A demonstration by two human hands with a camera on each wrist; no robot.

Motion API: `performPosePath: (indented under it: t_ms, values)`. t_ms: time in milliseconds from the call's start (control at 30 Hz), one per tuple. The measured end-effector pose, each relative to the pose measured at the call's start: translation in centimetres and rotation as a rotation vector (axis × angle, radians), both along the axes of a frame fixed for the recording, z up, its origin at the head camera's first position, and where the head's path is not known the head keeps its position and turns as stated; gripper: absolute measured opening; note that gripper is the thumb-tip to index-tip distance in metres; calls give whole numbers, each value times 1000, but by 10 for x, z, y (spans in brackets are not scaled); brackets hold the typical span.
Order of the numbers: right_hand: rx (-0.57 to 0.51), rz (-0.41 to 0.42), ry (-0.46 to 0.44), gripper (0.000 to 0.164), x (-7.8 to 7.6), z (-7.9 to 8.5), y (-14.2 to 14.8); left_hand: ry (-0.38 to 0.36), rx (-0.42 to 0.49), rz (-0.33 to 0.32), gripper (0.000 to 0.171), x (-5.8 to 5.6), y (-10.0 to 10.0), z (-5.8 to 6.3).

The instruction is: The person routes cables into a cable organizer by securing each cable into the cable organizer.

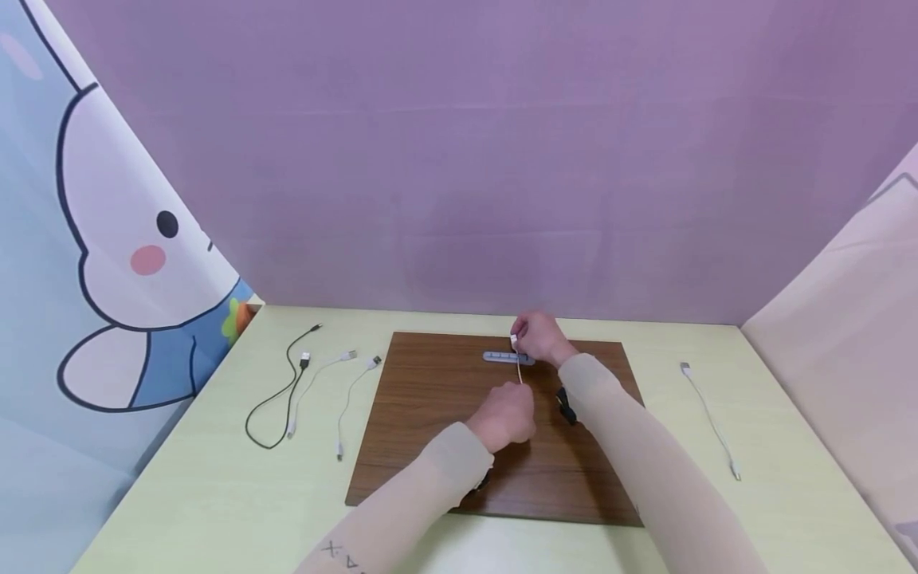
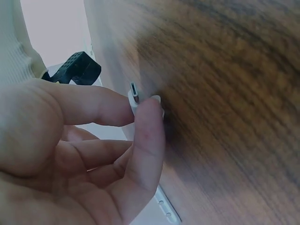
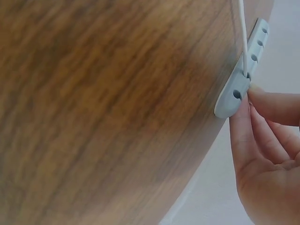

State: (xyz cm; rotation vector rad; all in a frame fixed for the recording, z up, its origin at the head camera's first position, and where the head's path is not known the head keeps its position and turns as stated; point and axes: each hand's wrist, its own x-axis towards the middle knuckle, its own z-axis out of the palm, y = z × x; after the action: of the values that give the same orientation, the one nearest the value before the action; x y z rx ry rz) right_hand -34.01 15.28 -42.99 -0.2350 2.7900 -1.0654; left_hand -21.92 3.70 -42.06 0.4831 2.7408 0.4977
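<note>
A white USB cable [image 1: 519, 368] runs between my two hands across a grey cable organizer [image 1: 498, 356] on a brown wooden board [image 1: 416, 414]. My left hand [image 1: 508, 416] pinches the near end; in the left wrist view its small metal plug [image 2: 135, 92] sticks up between thumb and finger. Beyond the organizer, my right hand [image 1: 539, 336] pinches the cable's larger white plug [image 1: 514, 340]. The right wrist view shows the cable [image 3: 243, 37] at one slot of the organizer [image 3: 226, 104], second from the near end. The right fingers hide the plug there.
Left of the board lie a black cable [image 1: 251, 414] and two short white cables [image 1: 315, 375], [image 1: 348, 397]. Another white cable [image 1: 710, 414] lies to the right. A purple cloth [image 1: 459, 159] hangs behind the pale table [image 1: 215, 510], with printed cloth [image 1: 115, 239] at the left.
</note>
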Motion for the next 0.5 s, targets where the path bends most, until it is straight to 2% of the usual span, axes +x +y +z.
performPosePath:
  t_ms: [133, 333, 500]
  values:
    - [2, 3, -5, 19, -1, 0, 1, 12, -8, -11, 20, 0, 0, 0]
    - [1, -24, -17, 19, 0, 1, 4, -14, 6, 41, 13, 1, -5, -1]
    - [18, 12, -6, 17, 1, 4, 5, -14, 12, 49, 13, 2, -8, 1]
